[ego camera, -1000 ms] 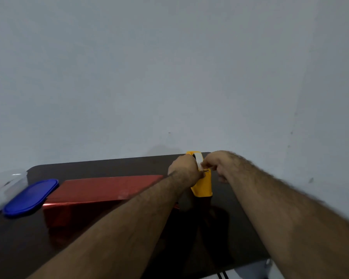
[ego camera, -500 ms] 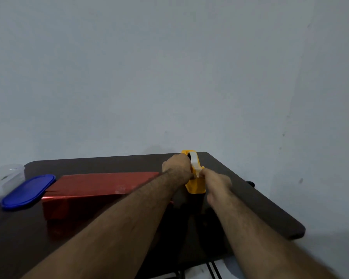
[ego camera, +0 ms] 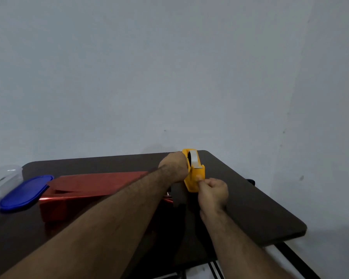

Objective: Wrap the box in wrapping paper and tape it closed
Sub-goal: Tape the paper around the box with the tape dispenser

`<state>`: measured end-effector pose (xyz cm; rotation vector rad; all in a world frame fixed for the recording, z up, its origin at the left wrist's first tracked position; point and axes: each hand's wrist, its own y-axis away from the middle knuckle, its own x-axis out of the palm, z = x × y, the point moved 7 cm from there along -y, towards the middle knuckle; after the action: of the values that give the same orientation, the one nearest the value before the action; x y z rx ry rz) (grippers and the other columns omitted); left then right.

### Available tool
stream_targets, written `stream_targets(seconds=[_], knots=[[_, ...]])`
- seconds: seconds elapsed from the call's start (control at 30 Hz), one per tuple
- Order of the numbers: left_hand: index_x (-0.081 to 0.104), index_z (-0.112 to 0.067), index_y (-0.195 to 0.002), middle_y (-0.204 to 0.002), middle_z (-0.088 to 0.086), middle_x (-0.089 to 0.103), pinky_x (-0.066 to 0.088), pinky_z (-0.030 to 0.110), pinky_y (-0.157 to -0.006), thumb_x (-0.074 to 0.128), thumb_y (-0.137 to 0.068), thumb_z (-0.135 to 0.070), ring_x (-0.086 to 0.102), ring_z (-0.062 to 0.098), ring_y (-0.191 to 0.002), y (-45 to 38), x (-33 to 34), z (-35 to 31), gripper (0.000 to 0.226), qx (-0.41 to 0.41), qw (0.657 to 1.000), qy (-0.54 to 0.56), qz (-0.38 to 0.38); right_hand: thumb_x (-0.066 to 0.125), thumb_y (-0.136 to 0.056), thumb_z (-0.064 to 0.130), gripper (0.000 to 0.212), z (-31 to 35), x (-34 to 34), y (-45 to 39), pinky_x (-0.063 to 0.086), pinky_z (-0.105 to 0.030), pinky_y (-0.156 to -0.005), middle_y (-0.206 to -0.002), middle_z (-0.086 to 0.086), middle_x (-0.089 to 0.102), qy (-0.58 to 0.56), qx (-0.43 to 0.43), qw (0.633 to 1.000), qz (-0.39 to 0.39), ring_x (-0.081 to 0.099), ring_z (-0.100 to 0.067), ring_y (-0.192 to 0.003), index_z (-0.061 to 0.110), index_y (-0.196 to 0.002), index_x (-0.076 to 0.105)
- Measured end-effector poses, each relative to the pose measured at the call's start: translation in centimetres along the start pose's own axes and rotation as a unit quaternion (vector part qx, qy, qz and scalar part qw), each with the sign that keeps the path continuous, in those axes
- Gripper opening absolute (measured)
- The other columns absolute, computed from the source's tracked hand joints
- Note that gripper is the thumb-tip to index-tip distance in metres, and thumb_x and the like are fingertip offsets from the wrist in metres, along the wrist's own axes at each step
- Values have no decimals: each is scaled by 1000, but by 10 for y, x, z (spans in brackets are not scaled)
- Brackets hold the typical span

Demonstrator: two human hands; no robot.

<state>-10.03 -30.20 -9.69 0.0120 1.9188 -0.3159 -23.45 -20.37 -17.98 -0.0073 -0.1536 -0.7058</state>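
Head view, near to far. My right hand [ego camera: 213,191] sits nearest, fingers curled with thumb and forefinger pinched together just in front of the yellow tape dispenser [ego camera: 194,174]. I judge that it holds the free end of the tape, but the strip itself is too thin and pale to make out, so I cannot confirm the hold. My left hand [ego camera: 174,168] lies just beyond, curled against the left side of the dispenser and steadying it on the dark table [ego camera: 250,208]. The white tape roll [ego camera: 194,160] shows in the top of the dispenser.

The box [ego camera: 93,190], already covered in red wrapping paper, lies to the left of the dispenser, partly behind my left forearm. A folded flap on its top face near the left end looks loose and untaped.

Risks, as I judge them: if the left hand slackens, the pull could drag or tip the dispenser instead of drawing tape; a drawn strip could fold and stick to itself or to my fingers; the unheld flap could spring open before tape reaches it.

Farther left lie a blue lid [ego camera: 25,193] and a clear container [ego camera: 2,178], well apart from the work.
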Motion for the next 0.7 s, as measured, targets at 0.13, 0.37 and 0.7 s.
stream_targets(seconds=[0.13, 0.37, 0.7], knots=[[82, -7, -89, -90, 6, 80, 67, 39, -78, 69, -82, -10, 74, 18, -87, 20, -28, 12, 15, -38, 982, 184, -27, 86, -87, 17, 15, 9, -5, 1, 51, -26, -72, -105, -1, 73, -88, 4, 996, 17, 67, -12, -96, 13, -97, 77], [81, -7, -102, -96, 5, 82, 39, 36, -76, 81, -86, -39, 64, 18, -80, 78, -66, 35, 35, -43, 908, 408, 91, 83, -89, 15, 7, 51, 37, 47, 56, -30, -91, -88, 6, 77, -196, 43, 970, 136, 73, -12, -98, 17, -87, 77], [79, -15, -91, -95, 6, 82, 40, 35, -75, 73, -89, -16, 66, 16, -80, 133, -136, 106, 6, -27, 885, 465, 3, 84, -89, 22, 10, 71, 107, 135, 51, -56, -109, -105, 6, 72, -217, 61, 939, 259, 60, -8, -102, 22, -99, 80]])
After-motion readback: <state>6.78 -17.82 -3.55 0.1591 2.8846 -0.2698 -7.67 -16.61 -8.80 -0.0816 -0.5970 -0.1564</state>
